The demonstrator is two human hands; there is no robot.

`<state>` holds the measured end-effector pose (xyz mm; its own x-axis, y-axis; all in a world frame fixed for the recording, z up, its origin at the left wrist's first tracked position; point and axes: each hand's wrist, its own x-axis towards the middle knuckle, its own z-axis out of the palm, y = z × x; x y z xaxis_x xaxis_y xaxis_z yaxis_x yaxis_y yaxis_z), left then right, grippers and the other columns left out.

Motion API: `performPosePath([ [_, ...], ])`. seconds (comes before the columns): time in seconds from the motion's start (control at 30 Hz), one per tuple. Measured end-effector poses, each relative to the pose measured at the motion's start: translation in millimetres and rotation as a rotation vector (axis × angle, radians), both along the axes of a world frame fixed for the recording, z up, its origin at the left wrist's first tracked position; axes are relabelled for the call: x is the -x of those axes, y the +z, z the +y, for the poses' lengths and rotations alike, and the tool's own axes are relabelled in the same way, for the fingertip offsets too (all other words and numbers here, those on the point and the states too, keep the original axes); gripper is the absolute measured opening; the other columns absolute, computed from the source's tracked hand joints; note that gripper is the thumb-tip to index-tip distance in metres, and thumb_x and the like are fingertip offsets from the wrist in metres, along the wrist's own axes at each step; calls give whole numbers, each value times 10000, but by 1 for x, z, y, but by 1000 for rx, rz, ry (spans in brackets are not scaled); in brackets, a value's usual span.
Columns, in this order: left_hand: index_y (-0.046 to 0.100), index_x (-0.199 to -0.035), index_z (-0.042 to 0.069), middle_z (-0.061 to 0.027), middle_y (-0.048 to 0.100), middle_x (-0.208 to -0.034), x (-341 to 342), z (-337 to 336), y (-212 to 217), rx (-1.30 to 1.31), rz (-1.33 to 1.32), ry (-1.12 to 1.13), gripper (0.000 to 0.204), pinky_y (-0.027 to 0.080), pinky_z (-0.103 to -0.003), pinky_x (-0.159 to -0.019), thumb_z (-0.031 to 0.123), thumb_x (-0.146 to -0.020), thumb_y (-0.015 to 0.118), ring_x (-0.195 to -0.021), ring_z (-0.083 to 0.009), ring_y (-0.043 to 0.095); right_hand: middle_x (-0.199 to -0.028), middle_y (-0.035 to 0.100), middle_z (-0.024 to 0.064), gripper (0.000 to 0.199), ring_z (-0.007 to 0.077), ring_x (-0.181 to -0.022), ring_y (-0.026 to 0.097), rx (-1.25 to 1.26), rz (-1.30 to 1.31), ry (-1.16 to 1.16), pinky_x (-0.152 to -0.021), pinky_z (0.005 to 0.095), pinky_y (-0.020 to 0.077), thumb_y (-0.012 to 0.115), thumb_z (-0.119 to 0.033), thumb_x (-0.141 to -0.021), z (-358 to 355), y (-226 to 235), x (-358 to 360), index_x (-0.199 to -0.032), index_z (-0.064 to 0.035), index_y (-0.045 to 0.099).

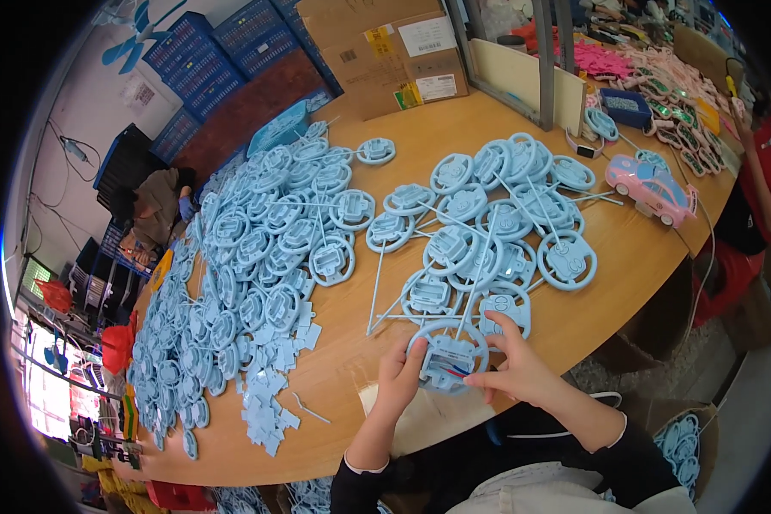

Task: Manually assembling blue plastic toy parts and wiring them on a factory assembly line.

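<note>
I see both hands, left [400, 370] and right [516, 370], gripping one pale blue plastic steering-wheel shell [448, 355] (wires showing inside). I judge most work remains: wired shells [488, 223] sit far right on the wooden surface [351, 360], a bigger loose heap [248, 283] left.

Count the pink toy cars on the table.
1. A pink toy car stands near the table's right edge, beyond the blue wheels. More may be hidden in the pink clutter farther back.
</note>
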<state>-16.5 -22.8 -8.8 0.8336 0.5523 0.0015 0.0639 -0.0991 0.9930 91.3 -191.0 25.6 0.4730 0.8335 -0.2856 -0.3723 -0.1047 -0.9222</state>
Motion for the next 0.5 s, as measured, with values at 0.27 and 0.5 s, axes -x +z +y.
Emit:
performPosePath([
  [0.27,572,-846,-5,-15,522,-680,0,-3,6,-226,0,21,251,384,-231,-550,231,-887,495,-623,-73,468,-1211,375,275,910,160,-509,587,28,27,6,-328,188,324,706,-1,-654,4,-6,3,-1327,-77,99],
  [0.5,579,-839,-7,-13,510,-628,-2,-8,9,-174,-13,36,248,376,-223,-470,226,-882,504,-532,-65,459,-1176,416,252,870,157,-519,585,37,11,-3,-346,195,333,704,5,-654,1,-9,3,-1314,-69,141],
])
